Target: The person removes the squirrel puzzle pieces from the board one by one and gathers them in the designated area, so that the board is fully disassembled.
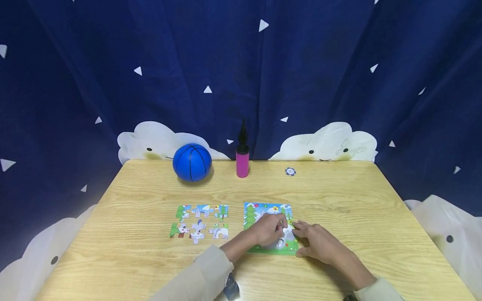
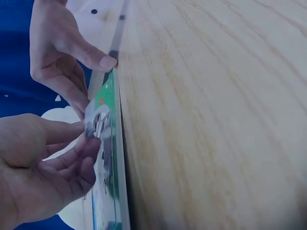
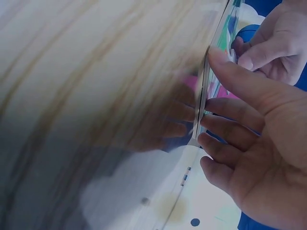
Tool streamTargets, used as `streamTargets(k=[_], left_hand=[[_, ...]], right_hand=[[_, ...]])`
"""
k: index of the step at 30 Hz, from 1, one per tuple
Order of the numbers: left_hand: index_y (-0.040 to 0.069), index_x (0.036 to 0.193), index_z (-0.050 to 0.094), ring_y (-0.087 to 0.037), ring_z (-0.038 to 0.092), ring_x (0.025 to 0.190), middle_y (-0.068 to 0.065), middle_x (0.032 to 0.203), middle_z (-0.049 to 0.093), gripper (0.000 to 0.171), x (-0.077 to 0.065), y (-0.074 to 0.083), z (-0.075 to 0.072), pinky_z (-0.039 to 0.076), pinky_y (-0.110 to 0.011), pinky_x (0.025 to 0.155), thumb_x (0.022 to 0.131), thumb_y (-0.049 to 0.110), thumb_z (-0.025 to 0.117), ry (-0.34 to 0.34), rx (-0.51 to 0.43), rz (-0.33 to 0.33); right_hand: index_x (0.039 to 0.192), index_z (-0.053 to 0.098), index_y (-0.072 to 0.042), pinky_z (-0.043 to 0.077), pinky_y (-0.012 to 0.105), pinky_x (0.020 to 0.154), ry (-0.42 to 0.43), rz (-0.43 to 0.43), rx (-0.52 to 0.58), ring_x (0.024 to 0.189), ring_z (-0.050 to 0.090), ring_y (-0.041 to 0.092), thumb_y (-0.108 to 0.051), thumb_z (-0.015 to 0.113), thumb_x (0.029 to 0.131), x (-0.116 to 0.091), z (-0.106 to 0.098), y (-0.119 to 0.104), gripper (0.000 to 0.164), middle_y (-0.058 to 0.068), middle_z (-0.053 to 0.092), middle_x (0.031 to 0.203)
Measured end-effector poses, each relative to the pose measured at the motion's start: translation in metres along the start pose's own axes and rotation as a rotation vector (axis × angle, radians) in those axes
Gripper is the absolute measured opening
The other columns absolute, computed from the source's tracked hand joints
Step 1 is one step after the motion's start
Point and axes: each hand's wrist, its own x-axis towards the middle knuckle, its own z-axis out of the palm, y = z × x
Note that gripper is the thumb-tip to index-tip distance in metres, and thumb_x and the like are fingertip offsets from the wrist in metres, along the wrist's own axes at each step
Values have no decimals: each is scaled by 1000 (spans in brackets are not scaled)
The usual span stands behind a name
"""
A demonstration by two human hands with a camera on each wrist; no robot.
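A colourful jigsaw board [image 1: 250, 217] with trees, sky and green grass lies flat on the table. My left hand [image 1: 268, 229] reaches over its middle, thumb and fingers pinching a small puzzle piece [image 2: 90, 122] close over the picture. That piece is mostly hidden by the fingers. At the board's right edge rests my right hand [image 1: 320, 242], its fingers loosely extended; in the right wrist view the thumb [image 3: 235, 72] and fingertips lie along the board's rim. Several loose puzzle pieces [image 1: 198, 229] are laid out in two rows left of the board.
A blue basketball [image 1: 192, 162] stands at the table's back left. Beside it is an upright pink hand pump [image 1: 242, 164] with a black top. A blue and white poker chip [image 1: 290, 171] lies at the back right. Behind the wooden table [image 1: 350, 188] hangs a dark blue curtain [image 1: 320, 83].
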Motion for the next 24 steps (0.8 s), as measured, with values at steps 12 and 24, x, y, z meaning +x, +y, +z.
streamTargets(k=[12, 24], left_hand=[[9, 97, 60, 0, 53, 66, 2, 80, 65, 11, -2, 0, -6, 45, -13, 61, 90, 2, 57, 11, -112, 26], [11, 94, 61, -8, 56, 63, 1, 80, 60, 6, -38, -22, -40, 45, -18, 60, 91, 5, 58, -32, -164, 6]], right_hand=[[118, 62, 6, 39, 54, 101, -8, -5, -15, 126, 48, 42, -24, 81, 68, 1, 0, 0, 61, 22, 52, 135], [117, 63, 5, 38, 54, 102, -9, 14, -25, 126, 48, 41, -22, 82, 66, 3, -1, -1, 61, 22, 54, 133]])
